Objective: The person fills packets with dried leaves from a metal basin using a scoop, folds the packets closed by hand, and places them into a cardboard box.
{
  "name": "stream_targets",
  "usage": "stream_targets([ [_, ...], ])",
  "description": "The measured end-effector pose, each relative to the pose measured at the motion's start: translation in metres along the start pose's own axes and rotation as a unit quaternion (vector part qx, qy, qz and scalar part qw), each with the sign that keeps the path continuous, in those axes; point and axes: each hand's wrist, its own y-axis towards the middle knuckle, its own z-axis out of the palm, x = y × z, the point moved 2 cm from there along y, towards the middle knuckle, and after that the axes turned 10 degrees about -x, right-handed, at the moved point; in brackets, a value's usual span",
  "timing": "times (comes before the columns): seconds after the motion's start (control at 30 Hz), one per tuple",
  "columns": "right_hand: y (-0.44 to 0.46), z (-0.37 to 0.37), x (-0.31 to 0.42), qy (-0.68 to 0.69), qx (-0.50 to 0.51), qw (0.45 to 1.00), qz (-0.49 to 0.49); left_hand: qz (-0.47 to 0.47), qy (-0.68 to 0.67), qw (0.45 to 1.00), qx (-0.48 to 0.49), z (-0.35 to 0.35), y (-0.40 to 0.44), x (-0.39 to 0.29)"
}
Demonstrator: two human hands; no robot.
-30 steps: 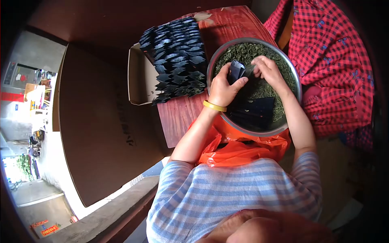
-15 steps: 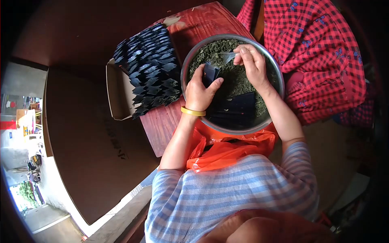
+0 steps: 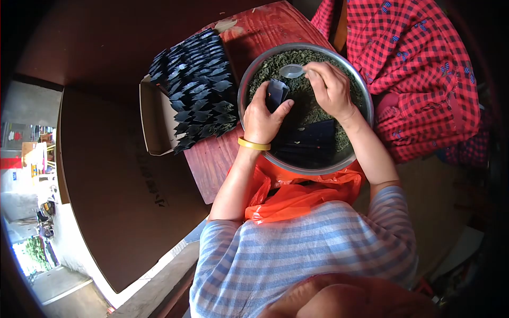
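My left hand (image 3: 263, 117), with a yellow bracelet at the wrist, is closed around a small black pouch (image 3: 277, 91) whose mouth faces up. In my right hand (image 3: 331, 89) is a clear plastic spoon (image 3: 291, 71), pinched by its handle. The spoon's bowl hangs just above and right of the pouch and looks empty. Both hands are over a round metal basin (image 3: 369, 106) that holds dried, crumbled green leaves (image 3: 297, 57). Several flat black pouches (image 3: 313, 139) lie in the basin's near part, on the leaves.
Left of the basin, a cardboard tray (image 3: 150, 119) holds rows of black pouches (image 3: 199, 87) standing packed together. The reddish wooden table (image 3: 209, 169) is underneath. An orange plastic bag (image 3: 297, 199) lies between basin and body. A large cardboard box (image 3: 116, 196) stands left, red checked cloth (image 3: 413, 69) right.
The spoon has lifted off the leaves and turned, so its bowl now shows near the pouch. My left hand has stayed nearly in place with the pouch.
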Motion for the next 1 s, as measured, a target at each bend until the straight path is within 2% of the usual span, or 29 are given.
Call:
stream_targets([
  [0.1,-0.016,0.017,-0.022,-0.123,0.167,0.969,0.134,-0.004,-0.048,0.999,-0.009,0.001,0.002,0.004],
  [0.13,-0.022,0.020,-0.021,-0.123,0.165,0.969,0.136,-0.003,-0.047,0.999,-0.007,0.001,0.002,0.005],
  [0.23,-0.041,0.034,-0.020,-0.094,0.337,0.918,0.186,-0.007,-0.072,0.997,-0.003,0.002,0.002,0.006],
  [0.4,-0.042,0.039,-0.026,-0.069,0.375,0.889,0.253,-0.006,-0.077,0.997,-0.002,0.002,0.001,0.010],
  [0.5,-0.032,0.032,-0.039,-0.026,0.259,0.912,0.316,-0.012,-0.073,0.997,-0.002,0.002,0.001,0.009],
  [0.53,-0.030,0.030,-0.044,-0.026,0.261,0.912,0.316,-0.013,-0.073,0.997,-0.003,0.002,0.001,0.009],
  [0.63,-0.023,0.018,-0.054,0.097,0.113,0.913,0.381,-0.007,-0.057,0.998,0.001,0.001,0.000,0.007],
  [0.67,-0.021,0.017,-0.053,0.097,0.114,0.912,0.381,-0.008,-0.057,0.998,0.001,0.001,0.000,0.006],
  [0.77,-0.015,0.010,-0.040,0.201,-0.001,0.925,0.322,-0.004,-0.027,1.000,0.007,0.000,-0.001,0.005],
  [0.93,-0.008,0.004,-0.011,0.192,-0.003,0.945,0.266,0.000,-0.017,1.000,0.005,0.001,-0.002,0.006],
  [1.0,-0.009,0.003,-0.004,0.153,0.012,0.974,0.170,-0.005,-0.027,1.000,0.010,0.002,-0.001,0.008],
])
